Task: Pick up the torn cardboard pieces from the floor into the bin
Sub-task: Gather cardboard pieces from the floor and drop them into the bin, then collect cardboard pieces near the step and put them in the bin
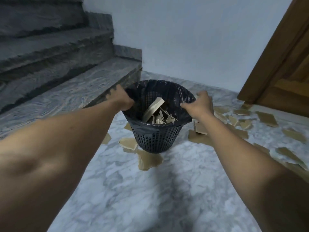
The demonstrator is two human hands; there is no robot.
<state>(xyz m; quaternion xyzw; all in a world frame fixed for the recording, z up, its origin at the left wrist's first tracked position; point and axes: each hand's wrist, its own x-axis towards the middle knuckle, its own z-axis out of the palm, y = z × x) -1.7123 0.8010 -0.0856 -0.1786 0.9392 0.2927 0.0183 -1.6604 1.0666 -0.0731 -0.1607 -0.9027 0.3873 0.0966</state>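
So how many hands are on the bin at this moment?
2. The left hand grips the left side of the rim of the bin; the right hand grips the right side.

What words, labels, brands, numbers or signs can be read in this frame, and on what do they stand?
None: no word, label, brand or number can be read anywhere.
The bin, its liner, the cardboard pieces, the stairs and the door show no print.
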